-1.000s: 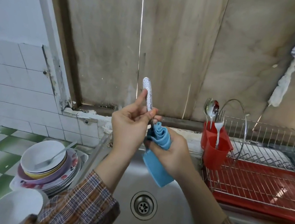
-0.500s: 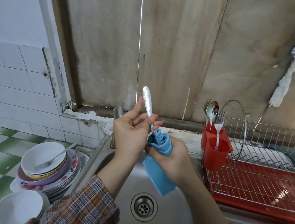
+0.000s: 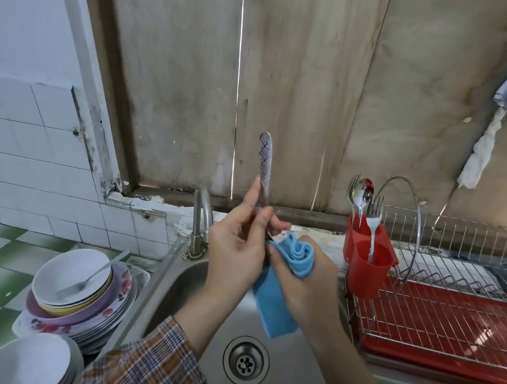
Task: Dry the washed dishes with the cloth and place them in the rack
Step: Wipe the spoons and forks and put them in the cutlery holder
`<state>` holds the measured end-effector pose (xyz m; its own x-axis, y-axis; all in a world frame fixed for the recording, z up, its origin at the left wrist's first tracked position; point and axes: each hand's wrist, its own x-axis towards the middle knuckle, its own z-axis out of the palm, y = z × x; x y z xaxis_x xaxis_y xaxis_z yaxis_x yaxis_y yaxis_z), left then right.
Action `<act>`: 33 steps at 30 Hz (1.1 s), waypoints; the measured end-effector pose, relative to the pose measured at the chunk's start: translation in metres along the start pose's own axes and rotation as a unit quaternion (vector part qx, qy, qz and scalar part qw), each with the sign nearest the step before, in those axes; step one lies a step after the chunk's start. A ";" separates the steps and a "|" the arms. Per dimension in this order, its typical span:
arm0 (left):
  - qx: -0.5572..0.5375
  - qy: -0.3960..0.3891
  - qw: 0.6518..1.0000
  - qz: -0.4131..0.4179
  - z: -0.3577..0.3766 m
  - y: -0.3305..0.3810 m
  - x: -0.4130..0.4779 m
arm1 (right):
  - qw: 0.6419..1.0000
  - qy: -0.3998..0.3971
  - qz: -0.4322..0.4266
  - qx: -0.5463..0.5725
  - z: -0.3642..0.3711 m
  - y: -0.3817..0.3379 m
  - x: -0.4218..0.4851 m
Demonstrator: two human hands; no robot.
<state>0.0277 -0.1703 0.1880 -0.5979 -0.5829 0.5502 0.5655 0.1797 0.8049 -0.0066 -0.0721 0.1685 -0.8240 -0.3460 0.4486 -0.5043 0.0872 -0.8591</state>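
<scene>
Over the steel sink [image 3: 294,376], my left hand [image 3: 234,251] pinches a piece of metal cutlery [image 3: 264,167] by its patterned handle, which points straight up. Its lower end is hidden inside the blue cloth [image 3: 284,284]. My right hand [image 3: 301,280] grips that cloth, bunched around the cutlery's lower end, with a loose tail hanging toward the drain. The wire dish rack [image 3: 456,318] with a red drip tray stands to the right. A red cutlery holder [image 3: 366,263] on its left end holds a spoon and forks.
A stack of plates and bowls [image 3: 81,294] with a fork on top sits left of the sink, with a white bowl [image 3: 26,361] in front. The tap [image 3: 200,223] rises behind my left hand. A rag [image 3: 479,152] hangs on the wall at right.
The cutlery handle has risen slightly higher out of the cloth as my left hand draws it upward. My right hand keeps the cloth wrapped round the lower end.
</scene>
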 end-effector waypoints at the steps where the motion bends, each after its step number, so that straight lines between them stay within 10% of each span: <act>1: -0.004 0.014 1.000 0.011 -0.002 0.000 0.004 | 1.000 0.015 0.011 -0.007 -0.003 0.001 0.002; 10: 0.113 -0.144 0.983 0.011 -0.016 0.007 0.009 | 0.967 0.087 -0.046 0.234 -0.031 -0.039 0.036; 24: 0.178 -0.316 0.926 -0.105 -0.058 0.034 0.008 | 0.980 0.114 0.007 0.162 -0.022 -0.046 0.064; 33: 0.198 -0.262 0.938 -0.115 -0.091 0.074 0.030 | 0.959 -0.243 -0.123 -0.080 -0.046 -0.053 0.060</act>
<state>0.1031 -0.2469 0.2436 -0.9337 -0.1915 0.3026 0.1950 0.4370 0.8781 -0.0413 -0.0551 0.2521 -0.4780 -0.7652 0.4312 -0.7330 0.0771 -0.6759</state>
